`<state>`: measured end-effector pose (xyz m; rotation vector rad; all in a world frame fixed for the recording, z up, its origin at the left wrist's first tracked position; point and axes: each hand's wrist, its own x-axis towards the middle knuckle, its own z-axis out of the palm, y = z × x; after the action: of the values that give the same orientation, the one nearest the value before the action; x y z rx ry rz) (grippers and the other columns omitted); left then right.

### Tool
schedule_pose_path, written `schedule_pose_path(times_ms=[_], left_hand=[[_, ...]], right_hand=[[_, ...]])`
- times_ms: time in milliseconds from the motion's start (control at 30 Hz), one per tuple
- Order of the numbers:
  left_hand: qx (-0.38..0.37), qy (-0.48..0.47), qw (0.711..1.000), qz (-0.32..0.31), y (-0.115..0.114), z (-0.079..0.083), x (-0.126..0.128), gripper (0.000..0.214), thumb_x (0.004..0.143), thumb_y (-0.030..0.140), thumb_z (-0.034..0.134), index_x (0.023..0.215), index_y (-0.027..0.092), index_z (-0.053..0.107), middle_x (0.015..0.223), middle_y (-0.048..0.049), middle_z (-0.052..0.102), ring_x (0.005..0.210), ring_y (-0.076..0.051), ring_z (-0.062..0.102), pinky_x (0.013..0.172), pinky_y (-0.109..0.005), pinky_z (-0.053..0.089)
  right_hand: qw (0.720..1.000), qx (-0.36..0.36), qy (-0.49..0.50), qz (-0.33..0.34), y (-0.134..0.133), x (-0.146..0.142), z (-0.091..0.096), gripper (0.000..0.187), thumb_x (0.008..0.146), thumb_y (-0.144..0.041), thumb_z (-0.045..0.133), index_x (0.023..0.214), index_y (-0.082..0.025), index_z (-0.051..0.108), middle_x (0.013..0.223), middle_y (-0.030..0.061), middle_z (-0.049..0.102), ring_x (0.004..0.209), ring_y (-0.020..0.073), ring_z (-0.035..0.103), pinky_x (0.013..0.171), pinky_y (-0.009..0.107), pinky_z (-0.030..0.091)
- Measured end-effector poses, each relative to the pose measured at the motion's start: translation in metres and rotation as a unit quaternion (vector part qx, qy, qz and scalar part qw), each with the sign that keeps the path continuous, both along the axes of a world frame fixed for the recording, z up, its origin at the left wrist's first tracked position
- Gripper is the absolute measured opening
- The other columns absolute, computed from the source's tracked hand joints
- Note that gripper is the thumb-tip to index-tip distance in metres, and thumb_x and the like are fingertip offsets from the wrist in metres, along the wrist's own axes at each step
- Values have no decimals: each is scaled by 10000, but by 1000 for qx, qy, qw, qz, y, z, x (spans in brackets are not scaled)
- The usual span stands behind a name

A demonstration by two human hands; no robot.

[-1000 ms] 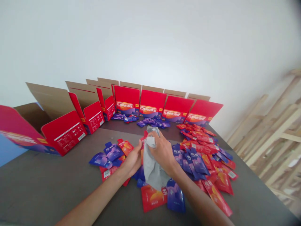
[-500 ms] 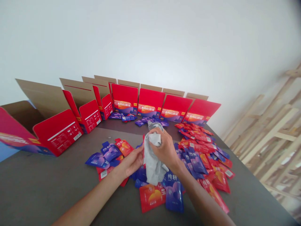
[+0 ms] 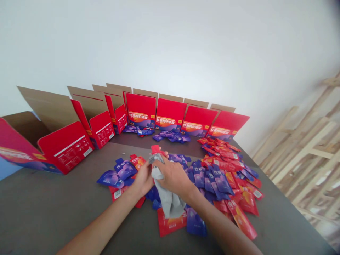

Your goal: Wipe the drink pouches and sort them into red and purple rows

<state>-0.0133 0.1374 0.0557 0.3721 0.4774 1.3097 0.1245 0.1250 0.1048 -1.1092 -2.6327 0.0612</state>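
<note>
My left hand (image 3: 144,179) holds a red pouch (image 3: 155,149) whose spout end sticks up past the fingers; most of the pouch is covered. A grey cloth (image 3: 170,203) is bunched in my right hand (image 3: 174,177), pressed onto the pouch, its loose end hanging toward me. Below the cloth lie a red pouch (image 3: 171,225) and a purple pouch (image 3: 196,222). To the left of my left hand rests a small heap of purple pouches (image 3: 124,170) and red ones. Beside my right forearm spreads a larger mixed heap, with purple pouches (image 3: 220,182) nearest.
Open red cartons (image 3: 170,113) stand in a row along the back, and more cartons (image 3: 66,147) line the left side. Small groups of purple pouches (image 3: 171,136) lie before them. Red pouches (image 3: 220,150) pile up at the right. Wooden racks (image 3: 313,152) stand beyond the table's right edge.
Both hands have shifted slightly left. The cloth has moved left with my right hand, and the red pouch's top end now shows above my fingers.
</note>
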Motion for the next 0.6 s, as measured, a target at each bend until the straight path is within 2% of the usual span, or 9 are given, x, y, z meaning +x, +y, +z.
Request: schedule_pose_path(times_ms=[133, 200, 433, 500, 600], left_hand=[[23, 16, 999, 28, 3, 8, -13, 485, 1045, 331, 537, 1503, 173, 555, 1301, -142, 762, 1163, -287, 749, 1098, -448, 554], [27, 19, 999, 27, 1, 9, -13, 480, 1055, 342, 527, 1509, 189, 552, 1309, -134, 760, 1173, -285, 746, 1106, -452, 546], [29, -3, 997, -73, -16, -1, 14, 499, 1075, 397, 491, 1533, 204, 542, 1347, -127, 746, 1222, -306, 723, 1154, -478, 492], [39, 3, 998, -54, -15, 0, 14, 500, 1076, 393, 492, 1540, 210, 533, 1357, -124, 742, 1232, -299, 718, 1158, -473, 488], [48, 46, 998, 15, -8, 3, 3, 498, 1066, 407, 512, 1529, 224, 539, 1350, -119, 744, 1229, -291, 717, 1140, -466, 504]], right_hand=[[998, -27, -5, 49, -3, -2, -3, 299, 925, -228, 610, 1223, -245, 626, 1198, 63, 702, 952, 240, 712, 730, 301, 500], [998, -30, -10, 51, -3, -1, -1, 290, 929, -230, 611, 1218, -247, 629, 1191, 63, 705, 947, 239, 712, 718, 298, 499], [994, 18, 49, -93, 12, 10, 6, 273, 976, -193, 533, 1221, -261, 630, 1248, 76, 680, 906, 228, 711, 666, 291, 475], [988, 25, 84, -125, 18, 16, 10, 262, 966, -191, 544, 1198, -271, 636, 1234, 70, 679, 888, 222, 704, 670, 289, 472], [973, 52, 162, -156, 26, 30, 18, 223, 941, -188, 563, 1132, -269, 644, 1161, 61, 690, 917, 232, 686, 710, 293, 479]])
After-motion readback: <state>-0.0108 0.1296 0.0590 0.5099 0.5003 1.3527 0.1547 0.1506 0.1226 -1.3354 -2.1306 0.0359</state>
